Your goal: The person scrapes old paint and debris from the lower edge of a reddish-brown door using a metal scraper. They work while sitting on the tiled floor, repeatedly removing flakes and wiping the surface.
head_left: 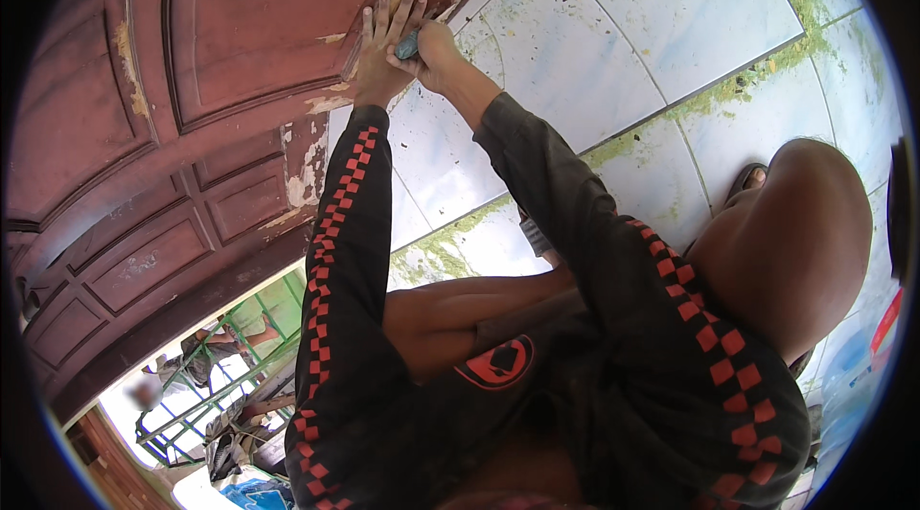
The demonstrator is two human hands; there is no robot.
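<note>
My left hand (pixel 379 55) lies against the lower part of a red-brown panelled door (pixel 273 26), its fingers stretched out and slightly apart. Right beside it, my right hand (pixel 441 55) is closed around a small dark blue-green object (pixel 407 45); its kind cannot be made out, and part of it is hidden by my fingers. Both hands touch or nearly touch each other at the door's edge. Around them the paint is peeling, with pale bare patches (pixel 331 104) showing on the wood.
White floor tiles (pixel 594 40) carry scattered flakes and green crumbly debris (pixel 709 98). My bent knee (pixel 795 232) is at the right. Clear blue plastic (pixel 853 376) lies at the right rim. Beyond the door stand green metal bars (pixel 196 414) and another person (pixel 144 393).
</note>
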